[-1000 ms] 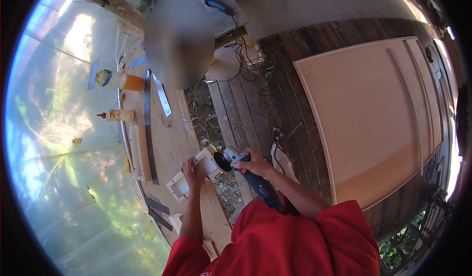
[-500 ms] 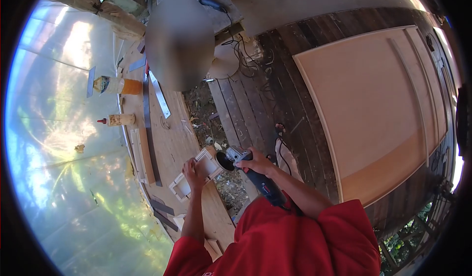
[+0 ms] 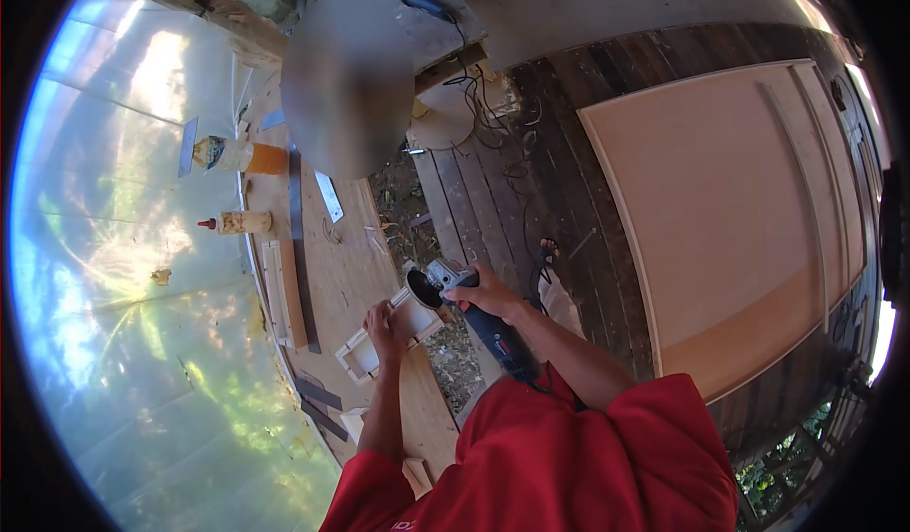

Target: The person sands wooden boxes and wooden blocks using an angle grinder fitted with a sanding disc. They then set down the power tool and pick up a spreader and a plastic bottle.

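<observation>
My right hand is wrapped round the front of a dark angle grinder, whose body slants down towards my red shirt. Its round disc is at the far end of a small pale wooden frame; whether it touches the wood I cannot tell. My left hand grips the near side rail of this frame, which lies tilted on the wooden bench, its end at the bench's edge.
A glue bottle, an orange-filled bottle and a metal ruler lie on the bench. Another corded power tool rests on a table behind. A large framed panel covers the floor at right. A blurred patch hides part of the bench.
The grinder's disc has moved up and left along the frame's end, towards its far corner. My left hand keeps its hold. The whole view has shifted slightly.
</observation>
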`<state>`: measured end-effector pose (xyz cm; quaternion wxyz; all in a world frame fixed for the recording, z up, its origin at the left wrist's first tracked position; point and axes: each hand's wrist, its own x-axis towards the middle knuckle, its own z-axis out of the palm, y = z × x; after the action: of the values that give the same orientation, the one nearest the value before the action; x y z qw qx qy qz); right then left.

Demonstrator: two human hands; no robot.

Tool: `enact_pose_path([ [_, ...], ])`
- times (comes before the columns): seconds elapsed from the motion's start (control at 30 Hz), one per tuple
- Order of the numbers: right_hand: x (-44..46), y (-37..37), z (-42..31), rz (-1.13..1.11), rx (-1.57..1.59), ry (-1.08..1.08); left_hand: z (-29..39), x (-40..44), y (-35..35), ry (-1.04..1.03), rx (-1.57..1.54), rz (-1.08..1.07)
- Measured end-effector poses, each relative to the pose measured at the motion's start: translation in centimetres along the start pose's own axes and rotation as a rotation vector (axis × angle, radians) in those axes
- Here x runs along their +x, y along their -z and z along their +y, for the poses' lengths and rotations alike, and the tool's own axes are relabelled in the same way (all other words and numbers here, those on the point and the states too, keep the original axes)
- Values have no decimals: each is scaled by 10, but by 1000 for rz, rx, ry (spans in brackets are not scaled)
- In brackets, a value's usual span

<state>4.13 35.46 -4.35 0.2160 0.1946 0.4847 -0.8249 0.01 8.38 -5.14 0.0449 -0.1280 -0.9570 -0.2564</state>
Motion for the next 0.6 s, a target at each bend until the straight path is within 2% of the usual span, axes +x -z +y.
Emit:
enact_pose_path([
  [0.23, -30, 10, 24, 85, -55, 2, 4, 1, 1, -15, 15, -4],
  [0.37, -46, 12, 26, 52, -26, -102, 5, -2, 3, 21, 5, -12],
  [0.57, -27, 32, 56, 84, -41, -92, 4, 2, 0, -19, 28, 29],
  [0.6, -27, 30, 53, 68, -29, -94, 2, 2, 3, 0, 29, -32],
])
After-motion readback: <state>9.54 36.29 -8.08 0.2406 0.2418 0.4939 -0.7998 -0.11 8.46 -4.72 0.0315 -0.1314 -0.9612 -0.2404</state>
